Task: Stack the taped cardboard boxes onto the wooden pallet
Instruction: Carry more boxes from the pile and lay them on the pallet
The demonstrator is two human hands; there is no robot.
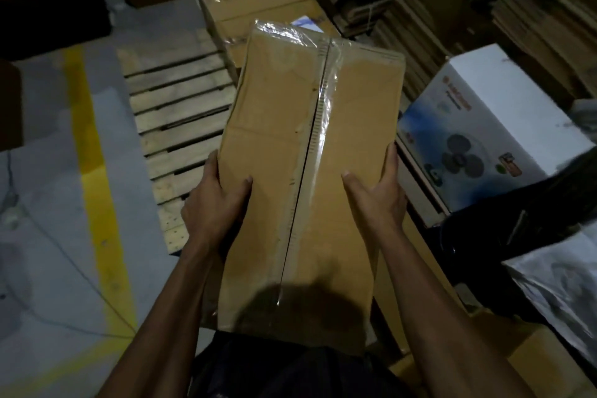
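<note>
both hands clamped on the box (310, 152): left hand (214, 203) and right hand (378, 197) on its sides, thumbs on top. box held above the pallet (174, 113) edge, another box (258, 6) at its far end.

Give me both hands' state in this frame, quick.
Left hand: grips the left edge of the long brown taped cardboard box.
Right hand: grips the same box's right edge.
</note>
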